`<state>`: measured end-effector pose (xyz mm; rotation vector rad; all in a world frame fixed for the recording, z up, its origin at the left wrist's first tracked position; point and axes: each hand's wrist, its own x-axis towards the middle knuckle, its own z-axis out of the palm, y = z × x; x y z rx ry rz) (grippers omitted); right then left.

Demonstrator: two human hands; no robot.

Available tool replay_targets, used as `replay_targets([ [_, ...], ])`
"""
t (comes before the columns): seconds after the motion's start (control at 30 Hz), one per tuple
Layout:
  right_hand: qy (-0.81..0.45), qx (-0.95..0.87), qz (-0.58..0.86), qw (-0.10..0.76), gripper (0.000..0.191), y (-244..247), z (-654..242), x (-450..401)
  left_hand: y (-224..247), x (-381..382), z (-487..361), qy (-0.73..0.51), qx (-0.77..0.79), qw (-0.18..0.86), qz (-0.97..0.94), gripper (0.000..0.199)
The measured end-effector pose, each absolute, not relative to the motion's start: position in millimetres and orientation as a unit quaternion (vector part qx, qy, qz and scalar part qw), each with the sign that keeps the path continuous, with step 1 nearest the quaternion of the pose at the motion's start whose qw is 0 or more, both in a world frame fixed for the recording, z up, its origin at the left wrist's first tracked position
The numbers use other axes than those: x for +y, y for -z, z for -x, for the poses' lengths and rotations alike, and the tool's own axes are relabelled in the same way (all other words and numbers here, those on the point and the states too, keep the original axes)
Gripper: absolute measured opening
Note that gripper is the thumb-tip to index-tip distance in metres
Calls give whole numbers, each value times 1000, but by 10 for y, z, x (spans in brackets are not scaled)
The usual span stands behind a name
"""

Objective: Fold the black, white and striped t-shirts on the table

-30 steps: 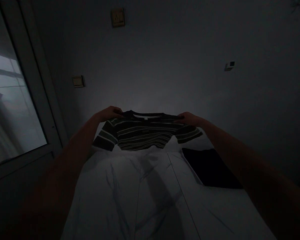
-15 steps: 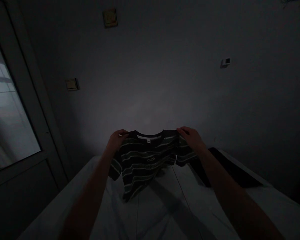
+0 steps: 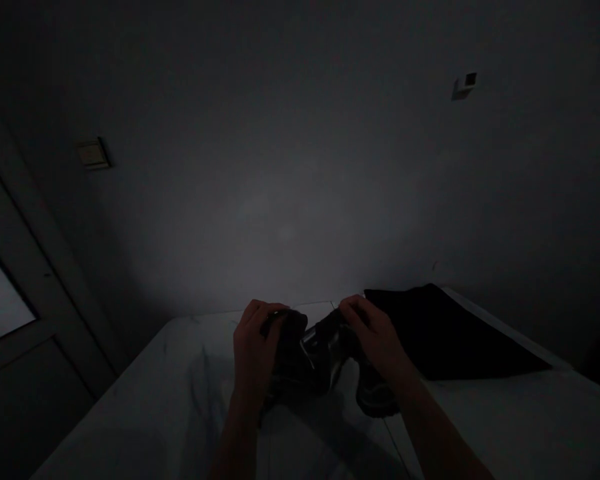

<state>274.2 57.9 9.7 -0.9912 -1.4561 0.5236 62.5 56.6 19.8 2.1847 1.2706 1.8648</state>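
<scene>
A dark striped T-shirt (image 3: 305, 367) hangs bunched and crumpled between my two hands, low over the white marbled table. My left hand (image 3: 256, 333) is closed on one shoulder part of it. On the other side my right hand (image 3: 373, 327) pinches the fabric near the collar. One sleeve droops below my right hand. The collar is folded in and most of the stripes are hard to make out in the dim light.
Black folded cloth (image 3: 450, 333) lies on the table (image 3: 145, 380) at the right, by the wall. A switch plate (image 3: 93, 154) and a small white device (image 3: 466, 83) are on the wall. A door (image 3: 45, 333) stands at the left.
Both hands have come down and closer together. The shirt, spread wide before, has become bunched between them. The camera view has shifted, showing more of the black cloth.
</scene>
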Motion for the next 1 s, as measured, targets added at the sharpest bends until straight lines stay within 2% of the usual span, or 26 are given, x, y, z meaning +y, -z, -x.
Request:
replay_targets([
  [0.07, -261, -658, 423, 565, 31, -109, -2700, 530, -208, 542, -667, -572, 408, 9, -712, 15],
  [0.17, -293, -709, 412, 493, 41, -73, -2623, 479, -206, 505, -738, -545, 406, 11, -733, 15],
  [0.23, -277, -727, 414, 473, 30, -29, -2591, 486, -204, 484, -774, -531, 398, -1, -748, 16],
  [0.33, -211, -735, 425, 483, 9, 19, -2621, 536, -219, 454, -786, -516, 387, -24, -764, 17],
  [0.43, -123, -727, 419, 529, 17, 11, -2706, 559, -245, 426, -763, -518, 371, -57, -769, 19],
  [0.57, -56, -715, 377, 586, 18, -47, -2772, 526, -255, 405, -753, -531, 345, -101, -767, 21],
  [0.77, -29, -717, 370, 590, 17, -34, -2761, 511, -247, 421, -749, -514, 355, -118, -772, 26],
  [0.9, -41, -740, 370, 559, 15, 34, -2656, 516, -187, 404, -846, -444, 417, -54, -791, 54],
  [0.93, -50, -748, 366, 551, 14, 42, -2628, 516, -164, 408, -879, -435, 414, -21, -799, 56],
  [1.0, -82, -761, 357, 535, 10, 33, -2610, 513, -128, 441, -913, -432, 410, 41, -802, 47],
])
